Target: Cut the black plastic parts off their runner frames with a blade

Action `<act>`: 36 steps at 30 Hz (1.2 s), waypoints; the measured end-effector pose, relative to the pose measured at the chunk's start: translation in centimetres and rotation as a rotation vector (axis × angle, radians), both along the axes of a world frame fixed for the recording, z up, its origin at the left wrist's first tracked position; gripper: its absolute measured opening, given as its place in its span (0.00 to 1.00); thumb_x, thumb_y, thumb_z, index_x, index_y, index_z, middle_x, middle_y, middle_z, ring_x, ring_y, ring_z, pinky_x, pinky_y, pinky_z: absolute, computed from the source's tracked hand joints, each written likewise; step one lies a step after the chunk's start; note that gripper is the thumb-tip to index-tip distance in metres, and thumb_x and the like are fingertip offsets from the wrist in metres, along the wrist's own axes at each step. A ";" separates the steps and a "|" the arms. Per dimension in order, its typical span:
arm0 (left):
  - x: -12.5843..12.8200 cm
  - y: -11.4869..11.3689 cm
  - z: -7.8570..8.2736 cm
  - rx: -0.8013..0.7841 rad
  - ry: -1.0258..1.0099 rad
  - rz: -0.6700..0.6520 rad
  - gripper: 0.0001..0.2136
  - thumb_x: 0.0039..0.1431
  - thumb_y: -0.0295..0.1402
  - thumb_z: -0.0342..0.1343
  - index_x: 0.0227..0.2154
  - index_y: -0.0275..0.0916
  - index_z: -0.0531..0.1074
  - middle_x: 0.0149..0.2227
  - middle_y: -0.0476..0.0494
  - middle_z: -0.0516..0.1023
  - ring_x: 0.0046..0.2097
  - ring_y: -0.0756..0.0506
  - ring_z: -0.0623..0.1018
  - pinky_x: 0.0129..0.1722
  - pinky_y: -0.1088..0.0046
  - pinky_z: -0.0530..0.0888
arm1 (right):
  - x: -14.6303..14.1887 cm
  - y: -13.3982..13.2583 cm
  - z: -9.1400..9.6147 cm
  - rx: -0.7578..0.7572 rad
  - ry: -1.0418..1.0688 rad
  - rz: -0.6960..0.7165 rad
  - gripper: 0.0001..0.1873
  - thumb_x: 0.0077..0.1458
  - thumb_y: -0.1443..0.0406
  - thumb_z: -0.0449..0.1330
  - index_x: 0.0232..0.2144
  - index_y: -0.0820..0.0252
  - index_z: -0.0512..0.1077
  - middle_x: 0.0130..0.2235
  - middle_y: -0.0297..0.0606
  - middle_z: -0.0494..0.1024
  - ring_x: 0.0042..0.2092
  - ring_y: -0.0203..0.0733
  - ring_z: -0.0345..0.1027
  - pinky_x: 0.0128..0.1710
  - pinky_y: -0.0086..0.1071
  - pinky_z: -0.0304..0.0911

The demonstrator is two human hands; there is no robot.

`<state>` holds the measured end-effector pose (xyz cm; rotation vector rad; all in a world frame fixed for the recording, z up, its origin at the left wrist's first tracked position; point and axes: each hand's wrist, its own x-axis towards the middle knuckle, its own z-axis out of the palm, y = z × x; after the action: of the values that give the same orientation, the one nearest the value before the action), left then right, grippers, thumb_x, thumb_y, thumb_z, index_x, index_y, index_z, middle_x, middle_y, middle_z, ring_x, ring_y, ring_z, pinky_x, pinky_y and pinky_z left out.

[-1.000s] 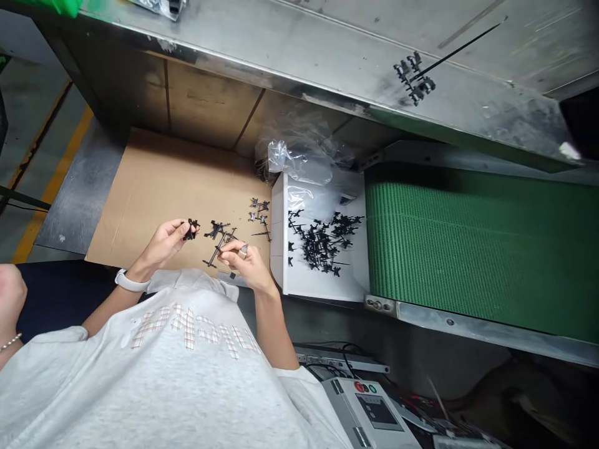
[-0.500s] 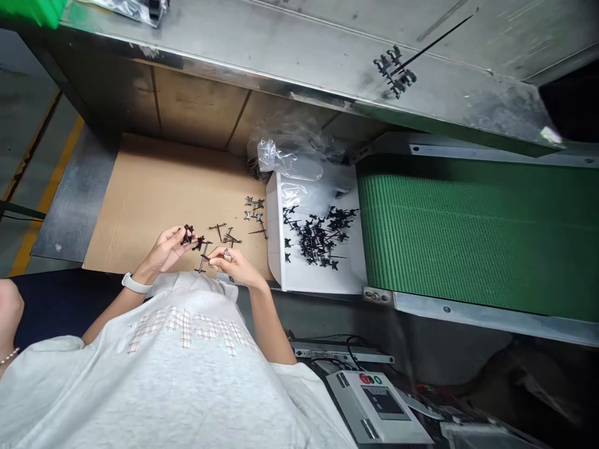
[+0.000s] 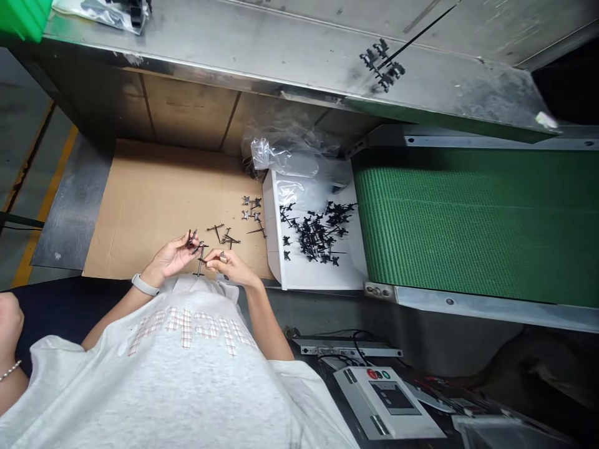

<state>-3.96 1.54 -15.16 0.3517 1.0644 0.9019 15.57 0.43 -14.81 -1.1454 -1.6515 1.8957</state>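
Note:
My left hand (image 3: 174,257) pinches a small black plastic part (image 3: 191,238) over the cardboard sheet (image 3: 145,199). My right hand (image 3: 231,267), a ring on one finger, pinches a black plastic sprue (image 3: 201,255) with a long stem. The two hands nearly meet near the sheet's front edge. Loose black sprue pieces (image 3: 224,236) lie on the cardboard just beyond my fingers, and more (image 3: 251,209) lie farther right. A white tray (image 3: 322,277) to the right holds a pile of black parts (image 3: 316,234).
A green conveyor belt (image 3: 472,224) runs right of the tray. A clear plastic bag (image 3: 285,156) sits behind the tray. A steel shelf (image 3: 281,43) above carries another black sprue (image 3: 381,62). A grey control box (image 3: 388,405) with buttons stands at lower right. Another person's arm (image 3: 9,337) shows at the left edge.
My hands have come closer together and nearer my body. The sprue in my right hand has moved left, toward the part in my left hand. The view has shifted slightly.

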 end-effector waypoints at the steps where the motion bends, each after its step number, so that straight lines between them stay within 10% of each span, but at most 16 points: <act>1: -0.1 0.1 -0.7 0.006 0.064 -0.008 0.11 0.65 0.36 0.56 0.43 0.34 0.73 0.43 0.42 0.77 0.41 0.46 0.78 0.41 0.64 0.79 | 0.0 0.0 -0.1 0.011 -0.032 -0.006 0.14 0.63 0.57 0.59 0.41 0.63 0.72 0.39 0.36 0.77 0.38 0.37 0.73 0.39 0.36 0.72; 10: -2.8 2.1 -6.2 0.054 0.600 -0.142 0.17 0.65 0.38 0.57 0.53 0.36 0.70 0.53 0.38 0.73 0.50 0.41 0.77 0.48 0.55 0.77 | -0.1 0.4 -4.9 0.036 -0.426 -0.220 0.18 0.63 0.58 0.59 0.51 0.61 0.69 0.51 0.42 0.74 0.49 0.44 0.72 0.48 0.45 0.72; 17: -3.2 2.2 -6.4 0.095 0.662 -0.268 0.17 0.65 0.38 0.56 0.53 0.37 0.70 0.54 0.38 0.73 0.50 0.41 0.77 0.49 0.56 0.77 | -0.1 1.3 -6.5 0.097 -0.638 -0.404 0.18 0.63 0.58 0.59 0.53 0.59 0.69 0.54 0.43 0.73 0.51 0.45 0.71 0.50 0.46 0.71; 25: -3.3 0.1 0.9 0.172 0.371 -0.288 0.15 0.65 0.43 0.55 0.42 0.34 0.73 0.39 0.44 0.76 0.35 0.48 0.76 0.36 0.68 0.77 | -2.0 -0.3 1.6 0.238 -0.470 -0.258 0.20 0.67 0.60 0.51 0.59 0.59 0.64 0.51 0.44 0.76 0.50 0.44 0.72 0.52 0.44 0.69; 30: -0.6 -0.9 7.1 0.261 0.090 -0.255 0.26 0.45 0.57 0.66 0.29 0.37 0.70 0.24 0.52 0.68 0.25 0.54 0.67 0.28 0.78 0.68 | -1.7 -1.3 9.2 0.364 -0.374 -0.110 0.32 0.68 0.51 0.42 0.68 0.56 0.46 0.38 0.40 0.77 0.36 0.44 0.74 0.40 0.40 0.70; 36: 0.8 -2.6 10.9 0.375 -0.010 -0.161 0.20 0.55 0.52 0.62 0.29 0.39 0.66 0.21 0.56 0.64 0.23 0.55 0.64 0.25 0.79 0.63 | -1.7 -2.1 12.8 0.899 -0.482 -0.110 0.40 0.60 0.38 0.34 0.49 0.62 0.66 0.38 0.44 0.74 0.38 0.46 0.70 0.37 0.38 0.67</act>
<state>-3.20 -1.02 -4.22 0.7338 0.8410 0.9551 13.85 -1.67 -2.02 -1.2597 -2.2548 0.6320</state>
